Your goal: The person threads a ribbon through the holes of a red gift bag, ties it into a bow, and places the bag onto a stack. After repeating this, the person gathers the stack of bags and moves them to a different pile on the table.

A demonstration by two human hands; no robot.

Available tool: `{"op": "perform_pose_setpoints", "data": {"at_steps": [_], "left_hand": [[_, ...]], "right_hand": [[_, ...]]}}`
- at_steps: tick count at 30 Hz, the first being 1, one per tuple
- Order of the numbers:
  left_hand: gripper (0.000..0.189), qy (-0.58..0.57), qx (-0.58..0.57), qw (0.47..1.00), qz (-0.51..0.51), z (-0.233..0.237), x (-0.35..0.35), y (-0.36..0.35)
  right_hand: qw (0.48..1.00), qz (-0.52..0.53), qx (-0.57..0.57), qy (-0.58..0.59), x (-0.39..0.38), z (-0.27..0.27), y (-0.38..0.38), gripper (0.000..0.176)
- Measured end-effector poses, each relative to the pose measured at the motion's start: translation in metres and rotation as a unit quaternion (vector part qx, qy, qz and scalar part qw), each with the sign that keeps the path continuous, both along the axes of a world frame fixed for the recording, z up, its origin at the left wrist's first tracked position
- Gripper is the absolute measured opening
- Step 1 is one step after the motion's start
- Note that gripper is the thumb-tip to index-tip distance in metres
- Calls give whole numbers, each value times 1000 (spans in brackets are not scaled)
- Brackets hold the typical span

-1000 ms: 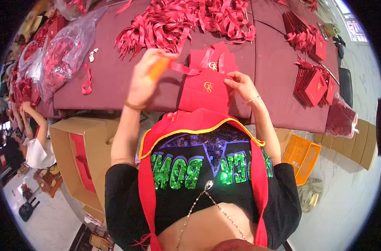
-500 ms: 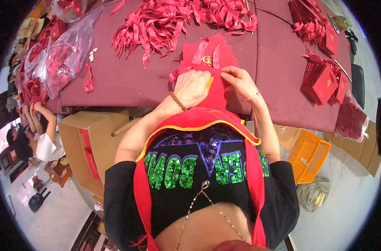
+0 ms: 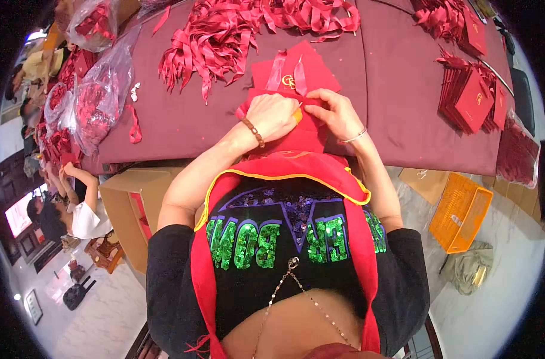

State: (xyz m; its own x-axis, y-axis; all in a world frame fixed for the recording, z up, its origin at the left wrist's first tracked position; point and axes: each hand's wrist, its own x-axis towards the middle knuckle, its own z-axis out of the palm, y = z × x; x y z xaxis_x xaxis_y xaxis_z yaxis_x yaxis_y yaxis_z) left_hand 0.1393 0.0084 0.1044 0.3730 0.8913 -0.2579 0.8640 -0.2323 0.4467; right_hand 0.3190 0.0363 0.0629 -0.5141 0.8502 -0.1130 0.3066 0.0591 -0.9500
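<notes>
A red paper bag (image 3: 313, 72) with a gold logo and ribbon handles lies on the table in front of me, with more red card or paper below it. My left hand (image 3: 272, 116) is curled closed over its lower part. Something small and yellow (image 3: 297, 115) shows at that hand's thumb side, and a bit of red ribbon (image 3: 242, 111) sticks out to its left. What the left fingers grip is hidden. Facing it, my right hand (image 3: 338, 115) pinches the bag's edge between thumb and forefinger. The fingertips of both hands are close together.
Heaps of red ribbons (image 3: 215, 45) lie at the table's back. Stacked red bags (image 3: 466, 102) stand right, clear plastic bags (image 3: 96, 102) left. A cardboard box (image 3: 123, 203) and an orange basket (image 3: 460, 212) are below the table edge. Another person (image 3: 84, 209) works at far left.
The view has shifted slightly. Both hands stay at the bag; the right thumb and fingertips have moved a little closer to the left hand.
</notes>
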Motion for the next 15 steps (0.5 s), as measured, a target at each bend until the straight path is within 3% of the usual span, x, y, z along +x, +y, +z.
{"op": "perform_pose_setpoints", "data": {"at_steps": [7,10,12,13,15], "left_hand": [[26,-49,-26,998,19,-8,-7,3],[26,-124,-84,987,66,-16,-10,5],[26,-242,-181,943,141,-17,-10,3],[26,-243,-180,942,143,-20,-10,1],[29,-141,-73,983,95,-27,-8,0]], "right_hand": [[999,4,32,-12,-4,4,-1,23],[998,0,47,-40,-5,8,-2,23],[998,-5,21,-52,-5,10,-3,23],[998,-3,22,-53,-6,11,-4,23],[997,-3,8,-74,-8,13,-3,24]]}}
